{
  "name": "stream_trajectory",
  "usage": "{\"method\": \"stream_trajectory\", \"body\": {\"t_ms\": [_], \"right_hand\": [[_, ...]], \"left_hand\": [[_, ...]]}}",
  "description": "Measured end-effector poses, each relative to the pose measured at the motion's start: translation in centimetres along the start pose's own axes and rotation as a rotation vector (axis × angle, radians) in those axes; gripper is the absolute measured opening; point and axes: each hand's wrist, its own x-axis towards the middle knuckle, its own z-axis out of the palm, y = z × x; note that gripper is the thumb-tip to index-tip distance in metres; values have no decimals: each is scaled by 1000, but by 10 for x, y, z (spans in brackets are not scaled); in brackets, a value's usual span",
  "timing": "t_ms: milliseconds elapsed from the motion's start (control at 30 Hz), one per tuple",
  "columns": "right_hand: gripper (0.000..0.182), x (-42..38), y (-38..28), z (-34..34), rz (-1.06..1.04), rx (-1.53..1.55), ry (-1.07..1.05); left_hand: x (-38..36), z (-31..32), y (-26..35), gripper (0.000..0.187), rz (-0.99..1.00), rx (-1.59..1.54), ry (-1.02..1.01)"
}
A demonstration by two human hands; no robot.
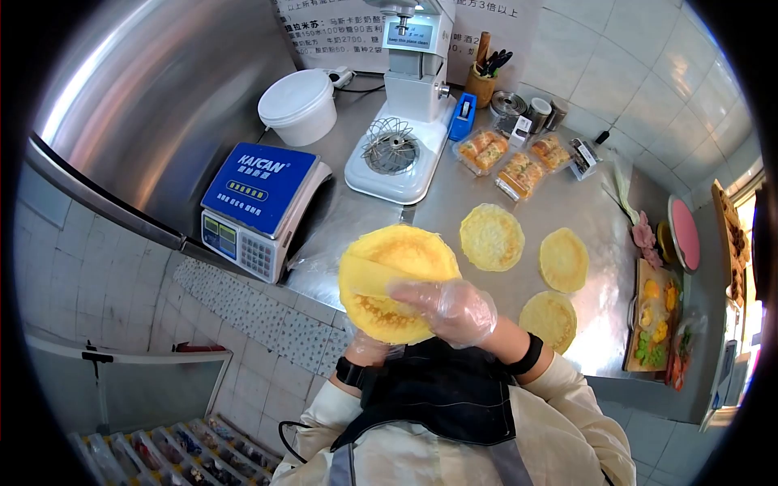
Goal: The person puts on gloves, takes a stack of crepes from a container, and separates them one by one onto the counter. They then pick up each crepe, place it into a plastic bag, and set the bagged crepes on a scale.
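Observation:
A stack of round yellow crepes [397, 316] is held up in front of my apron, at the table's near edge. My left hand [369, 350] supports it from below, mostly hidden under the crepes. In a clear plastic glove, my right hand [460, 312] reaches over the stack from the right. Its fingers grip a folded-over part of the top crepe [369, 277]; the fingertips are slightly blurred. Three single crepes lie flat on the steel table: an upper one [492, 236], a right one [564, 259] and a near one [549, 321].
A digital scale [259, 190] stands left, with a white lidded bucket [297, 105] behind it. A stand mixer [413, 97] with a whisk [391, 146] stands at the back. Packed pastries [521, 174] lie back right. A board with colourful items [652, 324] sits far right.

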Motion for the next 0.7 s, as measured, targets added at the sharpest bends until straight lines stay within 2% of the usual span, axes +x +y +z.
{"method": "stream_trajectory", "body": {"t_ms": [167, 233, 367, 433, 467, 533, 633, 667, 700], "right_hand": [[40, -7, 0, 0, -30, 64, -138], [37, -6, -8, -7, 24, 265, -223], [30, -3, -13, -16, 18, 397, -241], [25, 0, -20, -27, 161, 578, -340], [25, 0, -24, -31, 157, 581, -343], [21, 0, -30, -37, 278, 709, -339], [18, -3, -27, -49, 230, 701, -269], [16, -5, -32, -58, 342, 723, -259], [16, -8, -32, -60, 354, 714, -245]], "left_hand": [[-1, 0, 3, 65, 23, 30, -6], [-1, -1, 4, 65, 33, 41, -6], [-6, -2, 8, 66, 52, 70, 3], [-11, -2, 10, 66, 57, 90, 9], [-12, -2, 10, 66, 58, 100, 10], [-13, 0, 10, 67, 59, 122, 8], [-7, 0, 10, 67, 74, 150, 12], [-3, 0, 10, 67, 87, 157, 22], [0, 0, 11, 67, 105, 171, 30]]}}
